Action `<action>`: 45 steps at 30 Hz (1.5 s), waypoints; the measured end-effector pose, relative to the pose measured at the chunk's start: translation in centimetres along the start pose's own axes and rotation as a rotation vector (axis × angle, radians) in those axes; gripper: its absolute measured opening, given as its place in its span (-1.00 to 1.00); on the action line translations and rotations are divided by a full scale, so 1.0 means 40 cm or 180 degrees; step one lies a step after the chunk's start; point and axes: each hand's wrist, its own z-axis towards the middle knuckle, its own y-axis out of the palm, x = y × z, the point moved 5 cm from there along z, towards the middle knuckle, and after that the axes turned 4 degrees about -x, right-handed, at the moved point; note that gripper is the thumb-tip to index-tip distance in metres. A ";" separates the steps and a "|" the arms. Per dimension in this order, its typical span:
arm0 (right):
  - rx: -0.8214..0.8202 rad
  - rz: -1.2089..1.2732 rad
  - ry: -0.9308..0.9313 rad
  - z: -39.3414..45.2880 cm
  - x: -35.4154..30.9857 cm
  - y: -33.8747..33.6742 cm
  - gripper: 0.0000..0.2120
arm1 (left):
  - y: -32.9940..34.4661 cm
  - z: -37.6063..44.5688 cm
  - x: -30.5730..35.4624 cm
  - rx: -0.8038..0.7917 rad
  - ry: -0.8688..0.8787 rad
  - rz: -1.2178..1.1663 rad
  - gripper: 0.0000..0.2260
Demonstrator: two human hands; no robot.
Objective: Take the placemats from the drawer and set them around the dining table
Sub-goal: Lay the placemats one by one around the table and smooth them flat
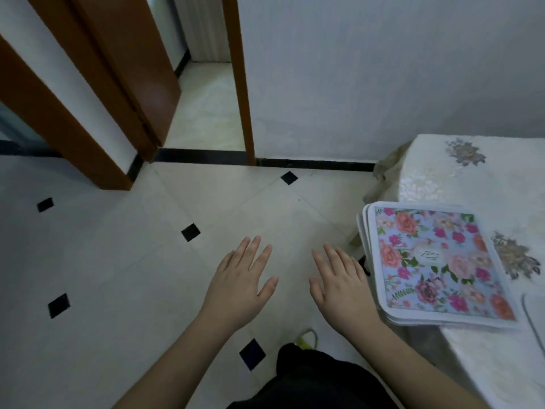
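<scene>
A stack of floral placemats [436, 264] with white borders lies at the left edge of the dining table [477, 184], which wears a cream cloth with flower motifs. The stack's left side overhangs the table edge a little. My left hand [241, 278] and my right hand [339, 281] hover palm down over the floor, fingers straight and spread, holding nothing. The right hand is just left of the stack and does not touch it. No drawer is in view.
White tiled floor [118, 261] with small black diamonds spreads to the left and ahead. A brown door frame [241, 84] and an open doorway stand at the back. A white wall runs behind the table. A grey-edged object [533, 317] sits at the table's right edge.
</scene>
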 end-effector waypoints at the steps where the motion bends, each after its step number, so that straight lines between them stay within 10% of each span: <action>1: -0.0003 0.0026 0.0122 0.024 0.033 -0.008 -0.46 | -0.005 0.042 0.013 0.0024 0.0076 0.0060 -0.37; 26: 0.0291 0.0636 0.2738 0.157 0.574 -0.033 -0.41 | 0.061 0.752 0.629 -0.0384 0.3205 0.0645 -0.50; 45: 0.0541 0.1138 0.4848 -0.019 0.555 0.072 -0.25 | 0.260 0.883 0.833 -0.1082 0.5023 0.1556 -0.34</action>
